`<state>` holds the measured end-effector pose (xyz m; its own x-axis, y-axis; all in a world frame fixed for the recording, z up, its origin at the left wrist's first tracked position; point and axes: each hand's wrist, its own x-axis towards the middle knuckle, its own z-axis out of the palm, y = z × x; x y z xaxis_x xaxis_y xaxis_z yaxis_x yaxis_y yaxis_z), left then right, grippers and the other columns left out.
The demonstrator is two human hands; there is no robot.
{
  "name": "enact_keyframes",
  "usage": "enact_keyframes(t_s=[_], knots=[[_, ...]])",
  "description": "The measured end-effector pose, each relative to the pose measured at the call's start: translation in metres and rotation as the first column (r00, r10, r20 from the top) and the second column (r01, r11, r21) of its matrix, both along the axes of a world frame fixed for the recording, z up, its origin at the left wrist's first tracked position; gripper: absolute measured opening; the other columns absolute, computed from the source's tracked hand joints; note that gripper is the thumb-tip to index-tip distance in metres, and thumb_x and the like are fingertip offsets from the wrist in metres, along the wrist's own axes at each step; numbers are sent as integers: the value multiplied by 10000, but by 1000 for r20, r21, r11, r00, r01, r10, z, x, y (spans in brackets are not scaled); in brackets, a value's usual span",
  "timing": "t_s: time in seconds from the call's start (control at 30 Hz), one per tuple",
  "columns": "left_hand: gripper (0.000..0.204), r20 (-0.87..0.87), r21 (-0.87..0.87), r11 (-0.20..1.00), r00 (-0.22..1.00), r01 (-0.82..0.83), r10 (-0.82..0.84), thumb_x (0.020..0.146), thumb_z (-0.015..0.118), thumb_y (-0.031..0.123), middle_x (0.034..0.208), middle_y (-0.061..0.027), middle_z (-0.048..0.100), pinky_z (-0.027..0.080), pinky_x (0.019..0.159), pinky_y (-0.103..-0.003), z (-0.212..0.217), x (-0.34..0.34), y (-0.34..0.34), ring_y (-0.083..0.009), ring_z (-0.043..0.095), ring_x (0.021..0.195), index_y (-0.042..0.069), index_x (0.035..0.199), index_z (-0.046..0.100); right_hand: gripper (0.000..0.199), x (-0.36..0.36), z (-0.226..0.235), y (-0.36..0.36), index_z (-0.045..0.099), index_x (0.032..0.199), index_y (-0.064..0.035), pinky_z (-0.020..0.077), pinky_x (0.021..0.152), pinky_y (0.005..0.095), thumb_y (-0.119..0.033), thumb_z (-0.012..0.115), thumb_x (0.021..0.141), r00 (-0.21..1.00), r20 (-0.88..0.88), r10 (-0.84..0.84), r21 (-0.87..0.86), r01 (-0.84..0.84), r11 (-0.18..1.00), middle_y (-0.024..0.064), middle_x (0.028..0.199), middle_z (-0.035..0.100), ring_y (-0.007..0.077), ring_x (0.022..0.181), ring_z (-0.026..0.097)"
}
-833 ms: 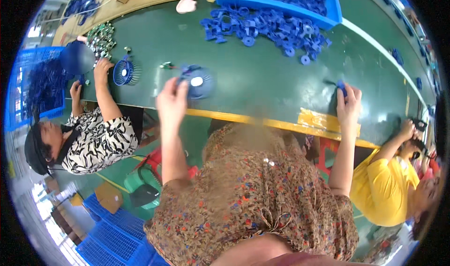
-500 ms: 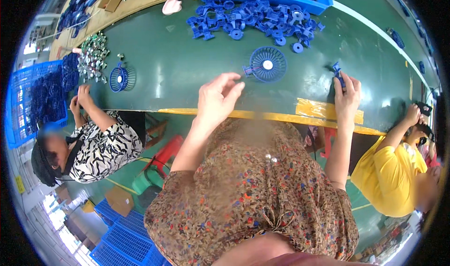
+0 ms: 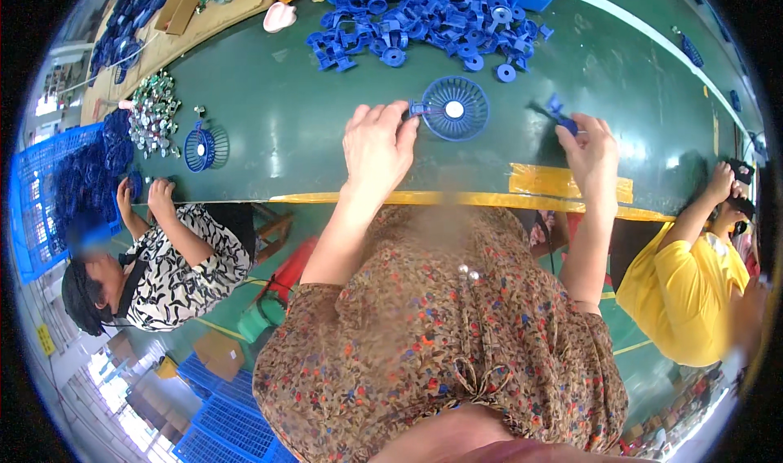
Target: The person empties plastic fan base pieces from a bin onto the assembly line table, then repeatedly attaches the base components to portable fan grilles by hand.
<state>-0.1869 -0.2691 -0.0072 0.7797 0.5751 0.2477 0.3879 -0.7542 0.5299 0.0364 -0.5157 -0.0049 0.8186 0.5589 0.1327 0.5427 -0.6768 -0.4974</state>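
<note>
Single view: head-worn fisheye camera, the left of a side-by-side pair, looking steeply down over the wearer's patterned torso onto a green table (image 3: 310, 129), close enough that both forearms rise from the lower part of the frame. Left hand (image 3: 377, 143) and right hand (image 3: 594, 147) sit near mid-frame. Straight table edges bow toward the dark circular rim; no second view overlaps.

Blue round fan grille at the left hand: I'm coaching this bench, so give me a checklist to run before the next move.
1. Left hand touches the fan grille at its edge tab: ok.
2. Grille lies flat on the green table: ok.
3. Right hand holds a small blue part: ok.
4. Firm grip on that part: cannot tell.
5. Loose blue parts lie apart from the grille: ok.
</note>
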Motion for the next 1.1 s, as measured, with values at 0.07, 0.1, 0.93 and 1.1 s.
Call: enact_keyframes(t_s=[0.07,0.1,0.93,1.1], knots=[[184,3,21,1000,1000,3,-3,856,725,164,822,-120,702,500,732,-441,-1,0,4,-334,627,778,41,993,724,308,-22,14,25,718,1078,-19,522,613,336,-157,820,821,995,31,95,28,-95,995,109,912,668,183,639,639],[140,42,5,1000,999,30,-30,860,721,157,815,-117,703,497,726,-436,-3,0,6,-331,623,767,49,948,726,292,-32,15,37,723,1060,-47,504,583,334,-151,829,809,991,13,134,98,-134,986,86,892,652,171,614,598],[458,-39,-219,973,997,-71,64,945,679,380,685,-130,675,522,691,-481,2,23,2,-350,665,708,-52,1097,651,218,-74,10,122,708,988,-36,574,730,409,-150,757,809,849,81,523,-146,-509,849,126,964,593,298,903,676],[551,-46,-253,966,998,-57,46,930,685,313,695,-125,673,537,681,-461,-11,25,2,-352,681,687,-94,1268,529,292,-78,7,122,737,1050,-65,567,740,404,-201,786,795,886,89,456,-80,-450,890,72,986,636,279,917,682]])
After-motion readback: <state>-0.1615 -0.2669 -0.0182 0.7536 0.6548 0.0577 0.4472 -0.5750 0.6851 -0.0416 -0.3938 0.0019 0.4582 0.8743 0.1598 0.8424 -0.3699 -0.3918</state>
